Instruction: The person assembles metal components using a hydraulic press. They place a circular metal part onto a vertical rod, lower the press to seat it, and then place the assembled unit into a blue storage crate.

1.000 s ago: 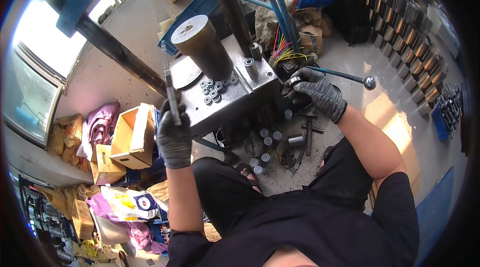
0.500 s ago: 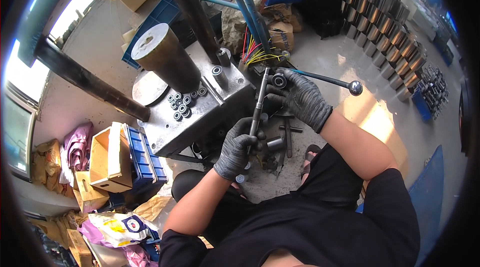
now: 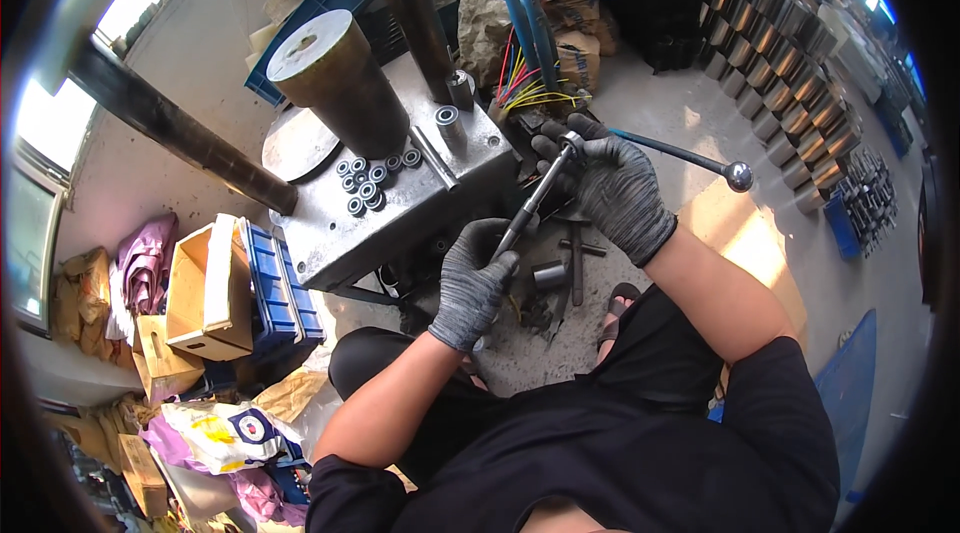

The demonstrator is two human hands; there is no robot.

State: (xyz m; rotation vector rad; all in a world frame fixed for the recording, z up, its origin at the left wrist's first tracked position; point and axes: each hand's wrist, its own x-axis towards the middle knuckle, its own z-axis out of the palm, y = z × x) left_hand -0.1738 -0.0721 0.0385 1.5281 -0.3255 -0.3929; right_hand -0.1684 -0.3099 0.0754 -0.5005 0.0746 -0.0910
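My gloved left hand [image 3: 476,283] is closed around the lower end of a stepped metal shaft [image 3: 535,198], which tilts up to the right. At the shaft's upper end, the fingers of my gloved right hand [image 3: 618,183] grip a ball bearing [image 3: 571,141]. The bearing sits at the shaft's tip; whether it is fully around the end I cannot tell. Left of my hands, a pile of small bearings [image 3: 366,189] lies on the steel press block [image 3: 330,248]. A loose metal rod [image 3: 433,157] and a short sleeve topped by a bearing [image 3: 450,129] are beside them.
A thick steel cylinder [image 3: 345,83] stands on the block between dark press columns [image 3: 180,138]. A ball-ended lever [image 3: 738,176] reaches out beyond my right hand. Metal tools [image 3: 576,263] lie on the floor below. Stacked metal cylinders [image 3: 765,53] line the far right; cardboard boxes [image 3: 212,283] are at left.
The bearing in my right hand has come from beside the shaft to its upper tip. The shaft has tilted from nearly upright toward the right.
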